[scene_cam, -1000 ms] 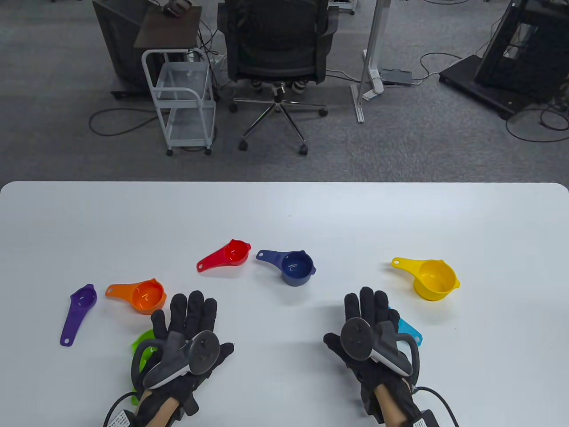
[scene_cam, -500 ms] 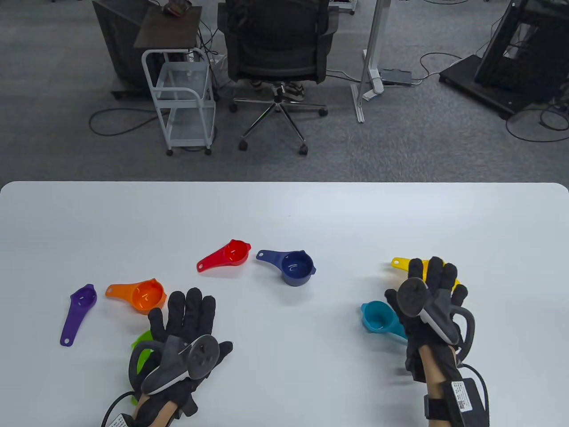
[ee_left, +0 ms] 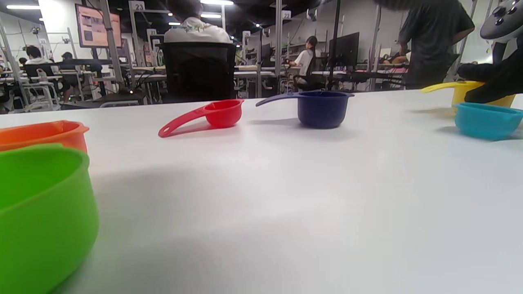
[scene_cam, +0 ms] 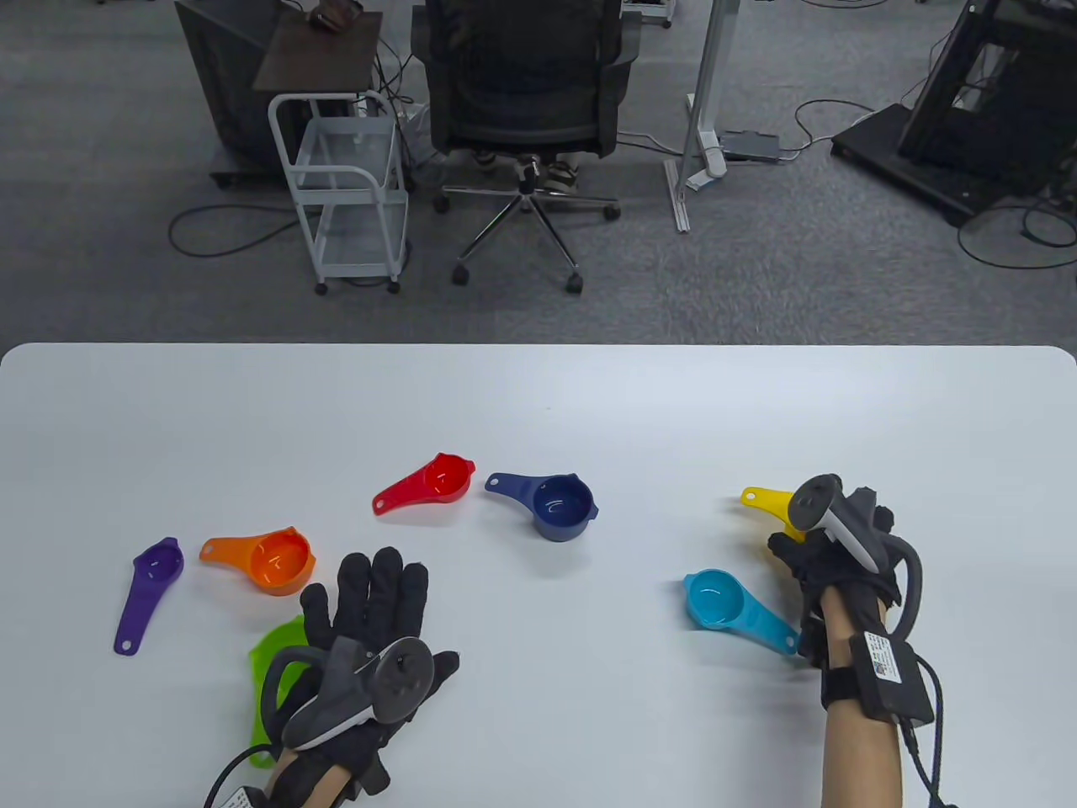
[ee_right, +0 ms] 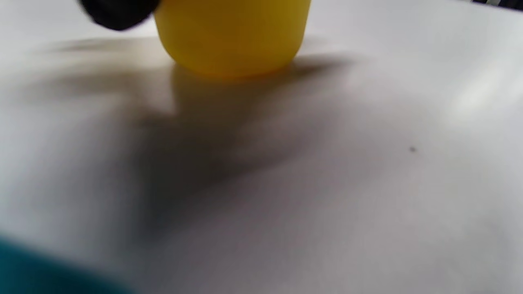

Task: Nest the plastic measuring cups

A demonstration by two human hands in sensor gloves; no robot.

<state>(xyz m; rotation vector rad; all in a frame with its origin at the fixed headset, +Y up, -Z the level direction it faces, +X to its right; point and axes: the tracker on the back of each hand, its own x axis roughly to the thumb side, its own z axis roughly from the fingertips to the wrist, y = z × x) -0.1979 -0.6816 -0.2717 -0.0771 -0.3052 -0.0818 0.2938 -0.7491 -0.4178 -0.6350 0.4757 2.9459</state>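
Several plastic measuring cups lie on the white table (scene_cam: 538,404). My right hand (scene_cam: 837,539) curls over the yellow cup (scene_cam: 764,498), which stands on the table; only its handle shows from above. In the right wrist view the yellow cup's wall (ee_right: 233,36) is close, with one fingertip (ee_right: 116,14) against it. The teal cup (scene_cam: 715,599) lies just left of that hand. My left hand (scene_cam: 370,598) rests flat and open, holding nothing, beside the green cup (scene_cam: 273,646). The orange cup (scene_cam: 278,562), purple cup (scene_cam: 156,568), red cup (scene_cam: 444,478) and navy cup (scene_cam: 559,507) lie apart.
The left wrist view shows the green cup (ee_left: 41,212) close at left, and the red (ee_left: 222,113), navy (ee_left: 322,109) and teal (ee_left: 484,120) cups across the table. An office chair (scene_cam: 526,84) and a white cart (scene_cam: 349,185) stand beyond the far edge.
My right hand moved from over the teal cup up and right onto the yellow cup and curled over it, uncovering the teal cup. My left hand shifted slightly right.
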